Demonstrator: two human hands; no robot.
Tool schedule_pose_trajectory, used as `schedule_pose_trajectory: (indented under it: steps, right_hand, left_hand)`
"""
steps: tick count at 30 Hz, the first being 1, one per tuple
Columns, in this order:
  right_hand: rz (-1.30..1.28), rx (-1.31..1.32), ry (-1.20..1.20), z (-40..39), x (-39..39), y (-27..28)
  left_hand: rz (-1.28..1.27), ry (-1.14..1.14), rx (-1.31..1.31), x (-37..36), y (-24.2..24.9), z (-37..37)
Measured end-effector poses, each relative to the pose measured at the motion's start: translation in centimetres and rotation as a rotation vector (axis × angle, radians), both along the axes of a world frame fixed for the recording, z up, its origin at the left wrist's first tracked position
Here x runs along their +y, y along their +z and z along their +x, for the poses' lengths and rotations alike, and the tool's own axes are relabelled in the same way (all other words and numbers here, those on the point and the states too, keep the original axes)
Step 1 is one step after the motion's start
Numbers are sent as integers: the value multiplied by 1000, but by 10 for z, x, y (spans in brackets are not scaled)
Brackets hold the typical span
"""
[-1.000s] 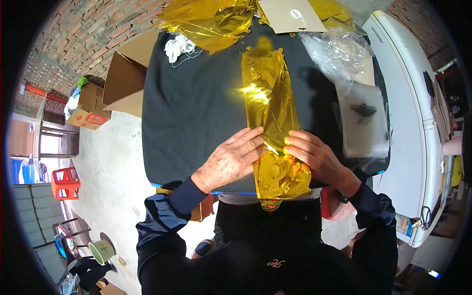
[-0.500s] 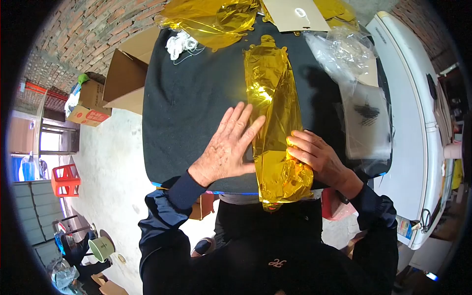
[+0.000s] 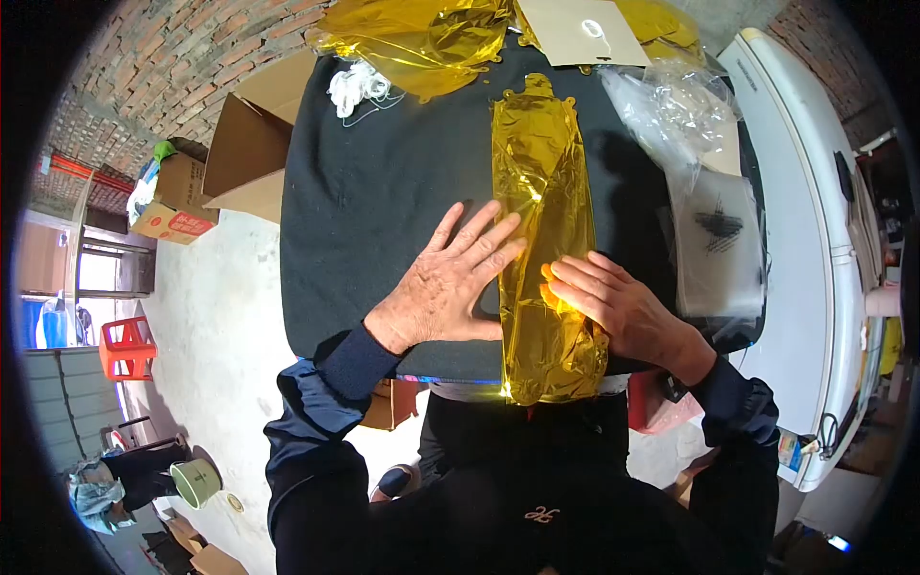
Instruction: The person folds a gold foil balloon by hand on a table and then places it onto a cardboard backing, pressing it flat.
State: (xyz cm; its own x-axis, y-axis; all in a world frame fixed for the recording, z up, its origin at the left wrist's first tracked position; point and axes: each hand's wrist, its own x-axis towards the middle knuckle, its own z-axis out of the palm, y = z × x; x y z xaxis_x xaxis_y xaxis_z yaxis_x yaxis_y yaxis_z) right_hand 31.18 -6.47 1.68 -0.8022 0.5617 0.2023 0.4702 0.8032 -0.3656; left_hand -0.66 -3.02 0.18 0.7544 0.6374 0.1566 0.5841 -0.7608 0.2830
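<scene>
At centre frame, both open hands, left hand [image 3: 443, 286] and right hand [image 3: 613, 305], press the long crinkled gold foil balloon [image 3: 544, 230] flat on the dark cloth-covered surface [image 3: 383, 192], gripping nothing; uneven pressure could crease it.

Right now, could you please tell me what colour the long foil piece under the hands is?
The foil piece is shiny gold, clearest in the head view.

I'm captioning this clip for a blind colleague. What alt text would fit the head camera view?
Seen from above, a person's left hand and right hand press flat on a long gold foil balloon lying on a dark cloth-covered table. More gold foil, white string and clear plastic bags lie at the far edge; a cardboard box stands to the left.
</scene>
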Motion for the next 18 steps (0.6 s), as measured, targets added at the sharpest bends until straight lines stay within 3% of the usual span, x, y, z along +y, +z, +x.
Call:
schedule_pose_trajectory:
  steps: [18]
  right_hand:
    - [-2,-241,73,-7,0,-1]
  left_hand:
    - [-26,-86,-60,3,-1,2]
